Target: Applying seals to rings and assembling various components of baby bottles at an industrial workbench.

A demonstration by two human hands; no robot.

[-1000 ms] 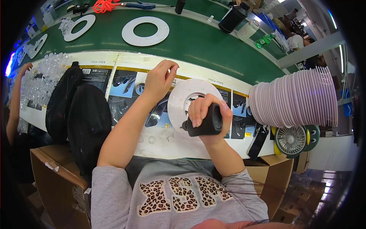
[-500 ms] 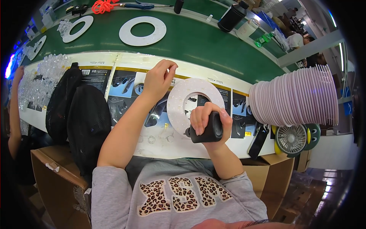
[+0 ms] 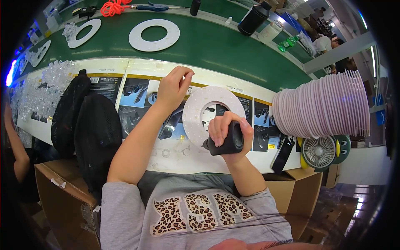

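Grip-wise, the left hand point(image 3: 174, 88) has its fingertips pinched together just past the left rim of the white ring plate point(image 3: 199, 109), maybe on something tiny, too small to tell from up here. Right hand point(image 3: 228, 132) is clamped tight around a stubby black electric screwdriver point(image 3: 227, 141), whose tip points at the lower edge of the ring. So the ring lies flat on the table point(image 3: 175, 156) right between both hands, with the right one overlapping its bottom right part.

Going left to right for the rest: a cardboard box point(image 3: 62, 196) sits open at the lower left under the table edge, can't see its contents. Two black mesh bags point(image 3: 89, 129) lie beside the left forearm, and a pile of clear crystal bits point(image 3: 54, 75) is behind them. Over on the right, a tall stack of pale pink plates point(image 3: 325, 108) lies tipped on its side, with a small desk fan point(image 3: 318, 152) just below it.
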